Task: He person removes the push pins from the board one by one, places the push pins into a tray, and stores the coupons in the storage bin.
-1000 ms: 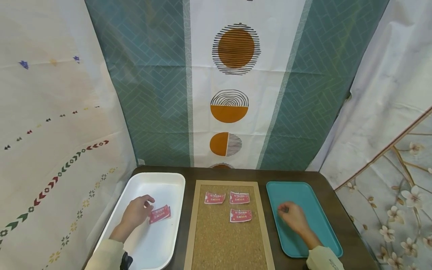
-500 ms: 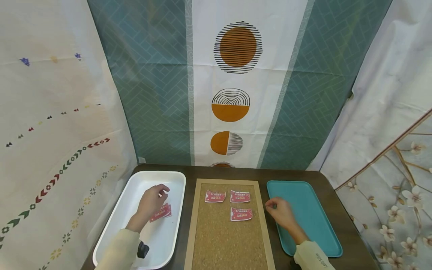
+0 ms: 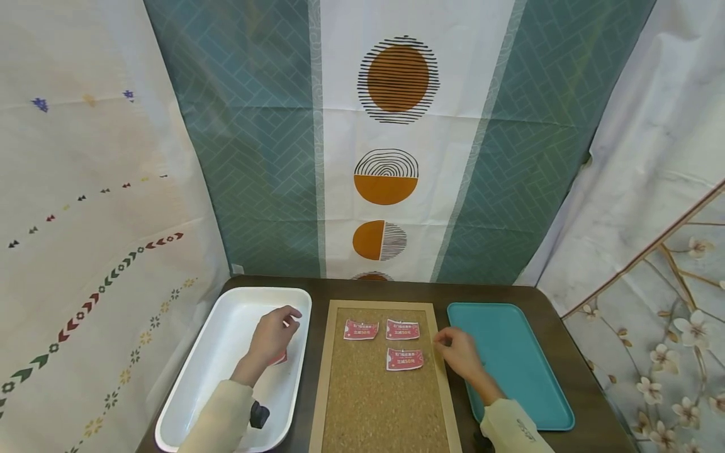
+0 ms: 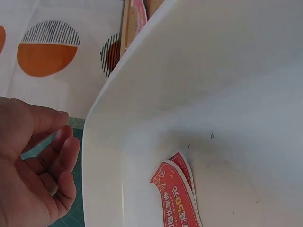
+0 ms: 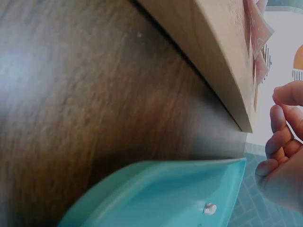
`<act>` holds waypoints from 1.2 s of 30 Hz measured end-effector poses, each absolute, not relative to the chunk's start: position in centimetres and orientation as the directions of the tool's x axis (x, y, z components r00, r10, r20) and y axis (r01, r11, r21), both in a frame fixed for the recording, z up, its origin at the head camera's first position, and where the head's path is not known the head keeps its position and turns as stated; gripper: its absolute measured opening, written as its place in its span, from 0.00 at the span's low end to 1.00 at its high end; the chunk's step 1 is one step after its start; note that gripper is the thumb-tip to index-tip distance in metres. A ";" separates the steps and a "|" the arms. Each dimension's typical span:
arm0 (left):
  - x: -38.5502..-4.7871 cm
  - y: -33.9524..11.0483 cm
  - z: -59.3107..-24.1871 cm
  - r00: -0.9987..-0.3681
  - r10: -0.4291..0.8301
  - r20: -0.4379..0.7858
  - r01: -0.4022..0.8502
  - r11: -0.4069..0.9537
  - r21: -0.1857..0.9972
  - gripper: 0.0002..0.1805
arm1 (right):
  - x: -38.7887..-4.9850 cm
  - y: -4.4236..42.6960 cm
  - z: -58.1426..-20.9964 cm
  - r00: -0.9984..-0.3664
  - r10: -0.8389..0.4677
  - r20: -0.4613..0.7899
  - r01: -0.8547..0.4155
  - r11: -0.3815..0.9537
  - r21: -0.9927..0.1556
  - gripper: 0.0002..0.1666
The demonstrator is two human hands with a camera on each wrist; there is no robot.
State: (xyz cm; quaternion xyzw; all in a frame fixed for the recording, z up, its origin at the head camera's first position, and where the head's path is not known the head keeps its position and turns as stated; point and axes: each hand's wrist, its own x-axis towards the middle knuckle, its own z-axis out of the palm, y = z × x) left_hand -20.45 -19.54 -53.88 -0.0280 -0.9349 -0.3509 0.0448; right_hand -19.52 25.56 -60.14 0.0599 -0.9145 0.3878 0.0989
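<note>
The work looks partway: three red coupons (image 3: 404,360) sit on the corkboard (image 3: 379,409), and at least two overlapping coupons (image 4: 177,194) lie in the white tray (image 3: 215,358). Above them, the left hand (image 3: 272,336) curves loosely, holding nothing visible. The right hand (image 3: 457,352), near the board's edge, brings thumb and forefinger together (whether they pinch anything, I cannot tell).

The white tray (image 3: 226,327) looks like smooth plastic with a soft sheen, the teal tray (image 3: 527,377) like smooth, glossy plastic; a small stud (image 5: 209,208) in it shines. The red coupons (image 3: 404,360) look like thin, curling paper. Grainy, matt cork (image 3: 385,409) fills a smooth, pale wooden frame (image 3: 381,304). The table (image 5: 71,94) is dark, satiny wood; the backdrop (image 3: 272,126), creased cloth.
</note>
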 end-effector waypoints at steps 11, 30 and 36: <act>-20.5 -17.8 -53.8 -0.995 0.029 0.100 0.090 0.717 0.691 0.08 | -19.7 24.3 -59.8 -0.966 -0.046 0.256 -0.217 0.687 -0.693 0.05; -20.2 -14.5 -54.3 -0.985 0.097 0.145 0.171 0.686 0.707 0.08 | -20.9 21.6 -60.0 -0.982 -0.053 0.181 -0.172 0.650 -0.740 0.04; -20.3 -13.8 -54.4 -0.980 0.119 0.158 0.196 0.680 0.707 0.08 | -21.2 20.8 -60.2 -0.981 -0.068 0.180 -0.181 0.639 -0.747 0.03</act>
